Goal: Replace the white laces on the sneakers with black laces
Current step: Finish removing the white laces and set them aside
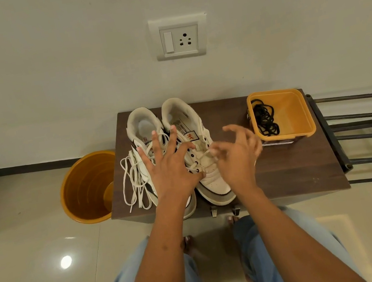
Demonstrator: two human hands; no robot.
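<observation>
Left hand [168, 166] spread on two sneakers [203, 152]; blurred right hand [237, 154] perhaps pinches lace.

Bare strip of dark brown wooden table top [285, 173] open between white sneaker on right [206, 169] and square yellow plastic tub [300, 115]. Left edge blocked by loose white lace pile [132, 182]. Left hand [170, 168] covers left white sneaker [143, 128]; right hand [237, 156] hovers beside tub.
</observation>
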